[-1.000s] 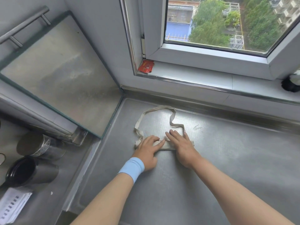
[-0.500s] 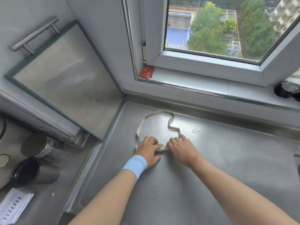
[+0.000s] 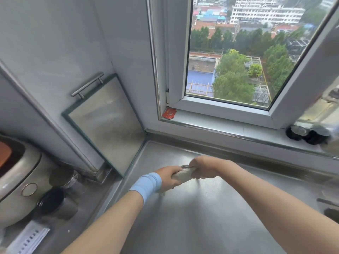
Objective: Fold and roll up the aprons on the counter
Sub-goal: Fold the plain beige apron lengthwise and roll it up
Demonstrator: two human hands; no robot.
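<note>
Steel table (image 3: 201,217) in a kitchen corner, below a window (image 3: 229,61) giving on trees and roofs.

Item: rolled apron (image 3: 183,176), held between both hands over the table's back left part; whether it clears the surface cannot be told.

Left hand (image 3: 169,177), pale blue wristband (image 3: 146,185) at the wrist; grip closed round the roll's lower, nearer end. Right hand (image 3: 205,167); grip closed round the upper, farther end; the roll slants up to the right between them.

Surroundings: glass panel (image 3: 108,125) with a bar handle, leaning at the left wall, near the hands; red packet (image 3: 169,113) on the sill corner; blurred dark objects (image 3: 308,133) at the sill's right; steel cups (image 3: 64,178), a cooker (image 3: 16,180) and printed paper (image 3: 27,239) far left, well apart.

Appearance: pale beige cloth in a short tight cylinder; the hands cover most of it; a scrap hangs under the left hand.
</note>
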